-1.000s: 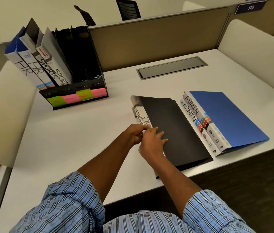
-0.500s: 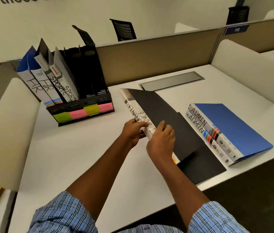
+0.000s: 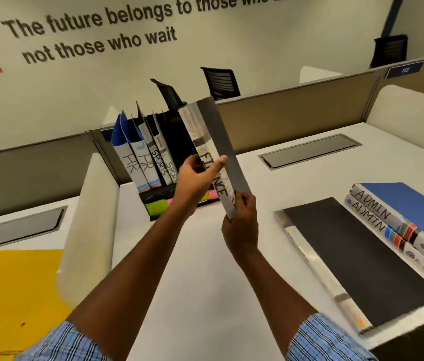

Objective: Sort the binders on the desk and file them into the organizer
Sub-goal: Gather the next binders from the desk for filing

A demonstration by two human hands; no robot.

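**Two grips hold the FINANCE binder up in front of the organizer**

Both grips are on the one FINANCE binder (image 3: 207, 142), which is in the air, clear of the table (image 3: 205, 282). Its white spine faces the camera and its grey cover shows on the right. It stands nearly on end, with the top leaning to the left.

The left grip (image 3: 195, 178) clasps the middle of the spine, the thumb lying across the lettering and the fingers curled behind. The right grip (image 3: 240, 225) pinches the binder's lower end from below.

Just behind the held binder stands the black organizer (image 3: 153, 196), with coloured sticky labels (image 3: 157, 206) along its front edge. In its left part four binders lean side by side: two HR binders (image 3: 132, 162) and, to their right, two SPORTS binders (image 3: 158, 162). The slots further right are partly hidden by the held binder.

To the right, a black binder (image 3: 356, 256) lies flat on the table. Just beside it, two ADMIN binders (image 3: 400, 204) lie stacked with the blue cover on top and both spines turned towards the black one.

A pale divider (image 3: 88, 217) stands at the table's left edge, with a yellow sheet (image 3: 10, 282) beyond it. A grey hatch (image 3: 309, 149) is set into the tabletop near the back panel.
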